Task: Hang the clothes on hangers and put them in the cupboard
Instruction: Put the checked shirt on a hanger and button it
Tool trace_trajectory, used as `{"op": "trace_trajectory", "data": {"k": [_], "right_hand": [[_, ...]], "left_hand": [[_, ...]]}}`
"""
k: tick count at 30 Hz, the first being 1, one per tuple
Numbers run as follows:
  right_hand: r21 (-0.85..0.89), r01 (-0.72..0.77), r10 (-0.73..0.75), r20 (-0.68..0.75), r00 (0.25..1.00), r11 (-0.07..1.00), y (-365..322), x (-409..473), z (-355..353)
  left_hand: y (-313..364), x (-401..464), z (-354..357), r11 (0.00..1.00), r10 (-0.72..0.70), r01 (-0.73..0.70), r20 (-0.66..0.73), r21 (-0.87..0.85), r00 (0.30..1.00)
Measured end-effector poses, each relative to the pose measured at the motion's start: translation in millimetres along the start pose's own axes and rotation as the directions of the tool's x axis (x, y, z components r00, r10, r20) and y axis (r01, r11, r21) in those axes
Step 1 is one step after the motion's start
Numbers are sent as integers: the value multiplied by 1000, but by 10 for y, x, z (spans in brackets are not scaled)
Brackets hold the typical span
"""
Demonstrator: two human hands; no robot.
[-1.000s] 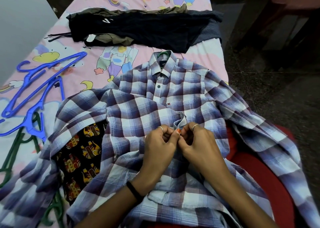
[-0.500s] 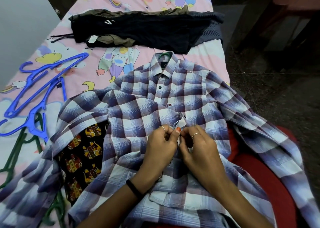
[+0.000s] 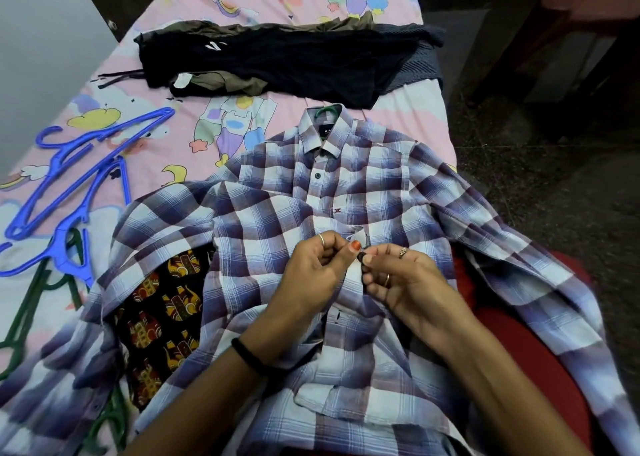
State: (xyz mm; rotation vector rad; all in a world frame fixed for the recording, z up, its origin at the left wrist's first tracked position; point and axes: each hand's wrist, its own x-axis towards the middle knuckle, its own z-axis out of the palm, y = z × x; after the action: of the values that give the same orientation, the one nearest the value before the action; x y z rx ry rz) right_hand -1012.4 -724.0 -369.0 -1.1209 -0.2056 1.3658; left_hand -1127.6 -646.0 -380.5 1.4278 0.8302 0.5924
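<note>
A plaid shirt (image 3: 311,192) lies face up on a bed (image 3: 145,85), collar pointing away from the person, its long axis running from the collar straight toward them. A green hanger hook (image 3: 327,109) peeks out at the collar. Both hands meet at the front placket, mid-chest. The left hand (image 3: 311,268) pinches the fabric edge; the right hand (image 3: 405,279) pinches a small dark button (image 3: 361,257), touching that edge. Spare blue hangers (image 3: 69,178) lie well to the left. The collar label reads roughly "KIL"; the rest is unreadable.
</note>
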Motion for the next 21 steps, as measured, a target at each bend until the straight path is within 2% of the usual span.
{"op": "trace_trajectory", "data": {"k": [1,3,6,8,11,15,17,19,20,21], "right_hand": [[21,-36,35,21,999,999,-43,17,-15],[-59,-26,27,10,1000,998,-97,52,-19],[-284,123,-145,-61,988,951,-119,73,7],[-447,245,-312,-81,947,860,-108,58,14],[-716,356,-532,-25,847,601,-59,-46,34],[-916,354,-645,156,748,190,35,-243,98],[-950,311,-641,224,734,24,91,-286,157],[-968,191,-633,250,733,-162,128,-295,220],[-968,110,-597,227,769,-225,137,-278,252],[-968,33,-520,161,838,-248,150,-244,271]], "left_hand": [[9,35,-25,1000,-8,8,25,4,1000],[30,123,-69,999,-36,35,52,18,998],[90,252,-88,998,-60,58,60,38,996],[126,324,-80,997,-64,61,54,51,996],[153,433,-87,994,-57,52,50,94,997],[210,576,-88,990,-25,17,61,139,998],[257,643,-74,987,-19,10,58,162,998],[277,717,-65,980,-7,-1,44,199,999],[262,763,-57,968,13,-21,34,249,999],[217,817,-50,945,34,-40,23,324,999]]}}
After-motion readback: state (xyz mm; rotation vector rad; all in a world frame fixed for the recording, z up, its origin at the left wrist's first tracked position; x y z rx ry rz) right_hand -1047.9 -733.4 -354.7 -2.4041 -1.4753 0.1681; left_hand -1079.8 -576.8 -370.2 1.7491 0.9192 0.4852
